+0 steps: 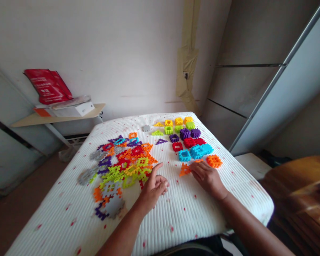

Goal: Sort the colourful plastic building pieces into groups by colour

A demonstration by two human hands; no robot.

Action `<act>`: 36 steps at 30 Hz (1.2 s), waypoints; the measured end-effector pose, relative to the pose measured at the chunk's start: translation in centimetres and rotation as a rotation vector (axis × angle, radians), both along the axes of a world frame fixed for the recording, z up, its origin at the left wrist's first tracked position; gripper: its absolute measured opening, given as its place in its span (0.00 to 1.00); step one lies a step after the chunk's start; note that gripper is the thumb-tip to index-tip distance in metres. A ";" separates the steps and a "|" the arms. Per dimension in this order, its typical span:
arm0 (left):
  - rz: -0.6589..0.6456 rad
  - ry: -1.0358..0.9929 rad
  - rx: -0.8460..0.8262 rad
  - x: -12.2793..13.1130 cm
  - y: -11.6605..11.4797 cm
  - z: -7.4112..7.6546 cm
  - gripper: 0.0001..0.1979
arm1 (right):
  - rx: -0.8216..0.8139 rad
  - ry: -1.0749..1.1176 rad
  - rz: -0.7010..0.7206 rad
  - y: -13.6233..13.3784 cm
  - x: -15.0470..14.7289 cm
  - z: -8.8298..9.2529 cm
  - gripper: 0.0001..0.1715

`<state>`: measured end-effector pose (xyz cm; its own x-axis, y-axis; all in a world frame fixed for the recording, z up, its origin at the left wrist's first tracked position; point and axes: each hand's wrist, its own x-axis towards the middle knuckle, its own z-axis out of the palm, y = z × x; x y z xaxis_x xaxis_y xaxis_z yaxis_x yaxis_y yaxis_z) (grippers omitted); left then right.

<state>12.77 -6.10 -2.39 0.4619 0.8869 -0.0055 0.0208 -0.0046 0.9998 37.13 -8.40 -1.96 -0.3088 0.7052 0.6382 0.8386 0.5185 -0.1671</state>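
The left grip (155,185) was released. The right grip (202,173), at an orange triangle's (185,170) right side, hid any grasp.

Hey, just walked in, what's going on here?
A person is handling colourful plastic pieces on a cloth-covered table. Their right hand is down at the orange row, by an orange triangular piece; its exact grip is hidden. Their left hand shows nothing in it, index finger extended, beside a mixed heap. To the right, stacks stand in rows grouped by colour.
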 end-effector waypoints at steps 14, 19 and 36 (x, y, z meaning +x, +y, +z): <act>0.013 0.018 -0.012 0.1 0.1 -0.1 0.35 | -0.075 -0.181 -0.112 0.4 -0.1 -0.7 0.15; 0.004 0.011 -0.015 0.0 0.1 -0.3 0.35 | -0.071 -0.197 -0.128 0.3 -0.1 -0.6 0.15; 0.184 0.222 0.342 -0.9 1.3 0.4 0.13 | 0.029 -0.145 -0.152 -0.2 -0.1 -1.0 0.14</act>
<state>11.85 -4.76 -2.03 0.3165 0.9225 0.2209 0.2661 -0.3098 0.9128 37.00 -8.57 -2.99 -0.2907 0.7328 0.6152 0.9216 0.3873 -0.0258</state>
